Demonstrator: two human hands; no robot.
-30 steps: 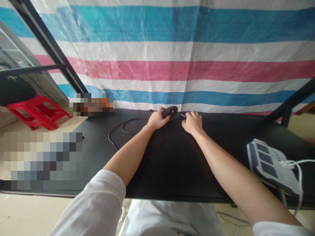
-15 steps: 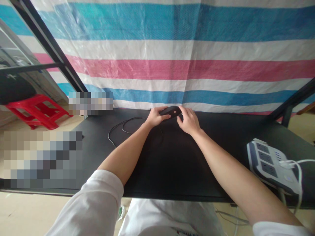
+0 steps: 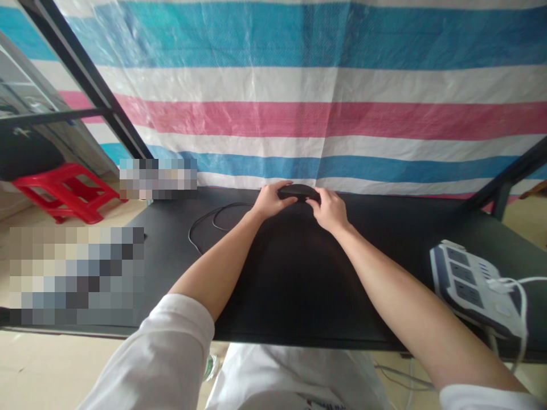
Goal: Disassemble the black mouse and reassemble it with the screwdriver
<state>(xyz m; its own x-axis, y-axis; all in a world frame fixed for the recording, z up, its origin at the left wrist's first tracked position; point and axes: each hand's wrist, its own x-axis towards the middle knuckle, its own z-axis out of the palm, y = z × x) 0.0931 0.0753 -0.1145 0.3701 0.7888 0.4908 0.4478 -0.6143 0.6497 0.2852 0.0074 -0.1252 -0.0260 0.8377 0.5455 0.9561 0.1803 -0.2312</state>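
Note:
A black rounded device, mouse-like in shape (image 3: 299,192), is held between both hands near the back edge of the black table (image 3: 307,285). My left hand (image 3: 272,199) grips its left end, thumb on the near side and fingers on the far side. On its right end, my right hand (image 3: 330,208) closes with thumb and fingers. A thin black cable (image 3: 200,219) lies in loops on the table to the left of my left hand.
A white and dark power strip (image 3: 476,287) with white cables plugged in sits at the right. Behind the table hangs a striped plastic sheet (image 3: 265,119). Black metal posts (image 3: 92,80) frame it. A red stool (image 3: 70,191) stands at the left. Two areas at left are pixelated.
The black device has tilted, and the light spot on its top no longer shows. My right thumb and fingers have closed onto its right end.

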